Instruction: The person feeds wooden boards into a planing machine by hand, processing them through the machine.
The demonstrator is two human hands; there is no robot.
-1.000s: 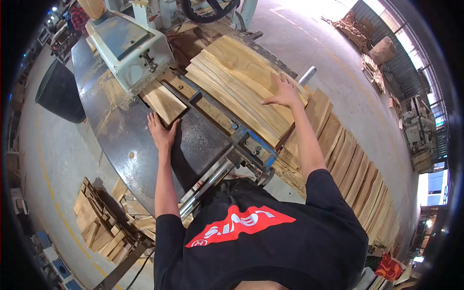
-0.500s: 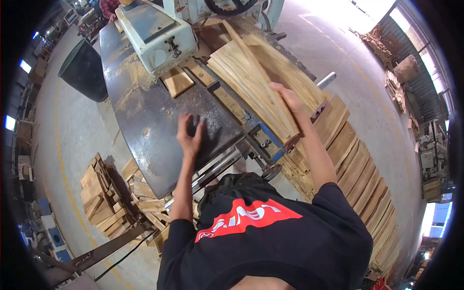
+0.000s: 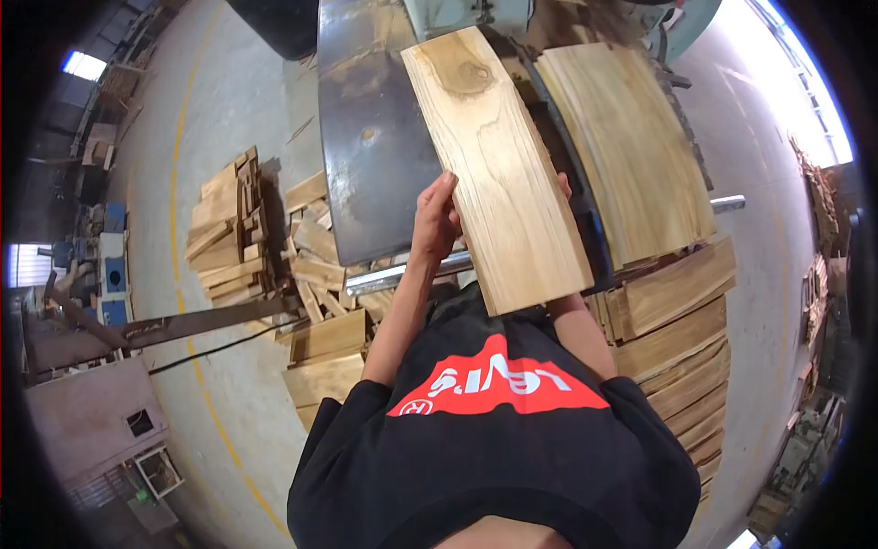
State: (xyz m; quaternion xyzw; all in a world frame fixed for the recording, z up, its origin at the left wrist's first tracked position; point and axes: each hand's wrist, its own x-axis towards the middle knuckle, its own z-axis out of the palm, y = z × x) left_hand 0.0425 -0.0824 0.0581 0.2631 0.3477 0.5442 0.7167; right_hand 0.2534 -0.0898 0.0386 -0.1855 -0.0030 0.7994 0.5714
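A wide pale wooden board point(image 3: 503, 174) with a dark knot at its far end is held up in front of my chest, its broad face toward me. My left hand point(image 3: 437, 215) grips its left edge, thumb at the edge and fingers partly behind. On the opposite edge, my right hand point(image 3: 563, 187) holds the board; most of that hand is hidden behind the wood. Beneath and beyond lies the dark metal machine table point(image 3: 375, 174). To the right, more flat boards point(image 3: 631, 151) rest side by side on the machine.
Long planks point(image 3: 681, 352) are stacked at the right. On the floor at the left lie a wood pile point(image 3: 224, 229) and loose offcuts point(image 3: 315, 242). A metal bar point(image 3: 402, 273) runs along the table's near edge. A black bin point(image 3: 279, 23) stands at the far left.
My right hand has lifted a board from the stack on the machine and turned its broad face up. My left hand has come off the table side and taken its left edge. The view has shifted.
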